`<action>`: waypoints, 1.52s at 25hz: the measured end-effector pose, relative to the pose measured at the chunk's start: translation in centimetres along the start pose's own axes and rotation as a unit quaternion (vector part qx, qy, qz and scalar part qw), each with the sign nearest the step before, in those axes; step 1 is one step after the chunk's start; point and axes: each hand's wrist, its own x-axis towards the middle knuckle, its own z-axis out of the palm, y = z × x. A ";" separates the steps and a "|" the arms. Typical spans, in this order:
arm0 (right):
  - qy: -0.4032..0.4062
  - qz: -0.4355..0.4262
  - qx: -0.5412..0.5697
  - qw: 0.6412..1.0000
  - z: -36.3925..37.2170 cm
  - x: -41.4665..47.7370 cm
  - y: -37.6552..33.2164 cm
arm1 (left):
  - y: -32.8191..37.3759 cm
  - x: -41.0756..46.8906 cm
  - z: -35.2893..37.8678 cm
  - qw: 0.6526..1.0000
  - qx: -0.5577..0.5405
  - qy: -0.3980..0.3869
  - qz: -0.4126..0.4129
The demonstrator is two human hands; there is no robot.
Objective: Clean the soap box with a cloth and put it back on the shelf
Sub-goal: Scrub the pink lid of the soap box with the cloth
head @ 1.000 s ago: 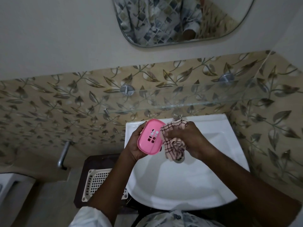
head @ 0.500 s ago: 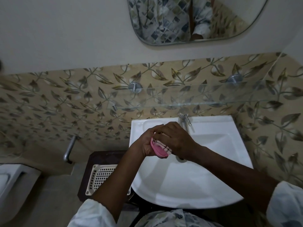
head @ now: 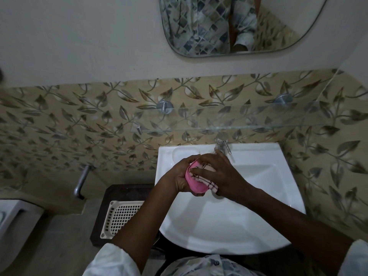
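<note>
From my feed, both hands are over the white washbasin (head: 229, 226), close under the tap (head: 221, 144). My left hand (head: 180, 177) grips the pink soap box (head: 191, 182) from its left side, fingers curled round its far edge and thumb on the near edge. The box is tilted, held in the air above the bowl of the basin and touching nothing but the hands and the cloth. My right hand (head: 227, 176) lies over the open face of the box, fingers stretched fairly flat, and presses the checked cloth (head: 211, 183) down onto it. I cannot see that hand's thumb. A strip of the cloth shows between the fingers, and its end sticks out under the palm on the near right side of the box.

The glass shelf (head: 249, 121) runs along the leaf-patterned tiles (head: 59, 126) just above the basin, on two round metal mounts. The mirror (head: 209, 26) hangs higher on the plain wall. To the left of the basin, lower down, a cream lattice basket (head: 123, 218) sits on a dark stand (head: 111, 193), with a bent metal pipe (head: 81, 182) near it on the wall.
</note>
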 end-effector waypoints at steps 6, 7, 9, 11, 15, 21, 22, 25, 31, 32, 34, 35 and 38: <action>-0.015 -0.010 0.039 0.999 -1.0 1.7 -0.6 | -0.1 0.6 0.5 1.000 -0.007 0.022 0.012; -0.015 -0.009 0.039 0.999 -0.9 1.7 -0.7 | -0.1 0.7 0.5 1.000 -0.017 0.020 0.013; -0.007 -0.018 0.030 0.999 -0.9 1.4 -0.3 | 0.1 0.8 0.7 0.999 -0.018 0.022 0.021; 0.022 0.046 0.030 0.998 -0.9 1.2 0.5 | 0.3 1.1 0.9 0.999 -0.012 0.016 0.034; 0.026 0.083 0.065 0.994 -0.4 1.7 0.6 | 0.2 1.2 1.0 0.999 -0.012 -0.008 0.051; -0.011 0.106 0.065 0.992 -0.9 2.4 2.3 | -0.1 1.1 0.6 0.998 -0.012 -0.017 0.066; -0.024 0.086 0.059 0.994 -0.7 2.4 2.2 | -0.1 1.1 0.6 0.997 -0.018 -0.017 0.071; 0.014 0.202 0.078 0.976 -0.7 2.5 2.9 | -0.5 0.9 0.7 0.995 -0.024 -0.022 0.092; 0.033 0.327 0.071 0.942 -0.6 2.9 3.4 | -0.9 0.7 0.8 0.987 -0.034 -0.005 0.155; 0.049 0.310 0.081 0.946 -0.6 2.8 2.9 | -1.0 0.7 1.0 0.987 -0.030 -0.011 0.159; 0.082 0.324 0.108 0.936 -0.9 2.8 3.0 | -1.1 0.9 1.3 0.985 -0.021 -0.014 0.171; 0.094 0.362 0.122 0.919 -1.0 3.0 3.3 | -1.3 1.0 1.2 0.984 -0.018 -0.007 0.178; 0.075 0.419 0.115 0.898 -1.2 3.4 3.6 | -2.2 1.6 1.1 0.979 -0.011 0.013 0.201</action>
